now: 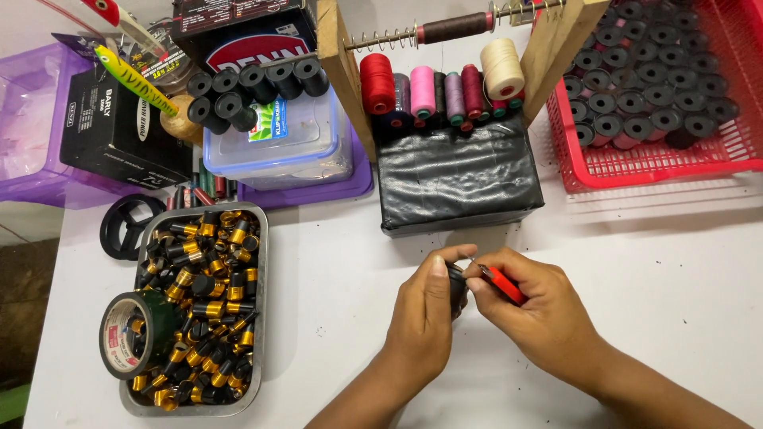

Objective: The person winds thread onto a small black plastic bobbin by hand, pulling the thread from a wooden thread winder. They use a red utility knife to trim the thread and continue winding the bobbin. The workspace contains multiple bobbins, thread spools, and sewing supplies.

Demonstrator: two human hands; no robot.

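The white surface [334,302] carries a red basket [636,171] of black spools, a black block [459,179] and a metal tray [258,318] of black and gold parts. Near the middle, the left hand [425,306] has its fingers closed around a small black spool [456,287]. The right hand [540,306] pinches a red tool [504,283] touching it.

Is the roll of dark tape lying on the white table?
No, the roll of dark tape rests in the metal tray, on the black-and-gold parts.
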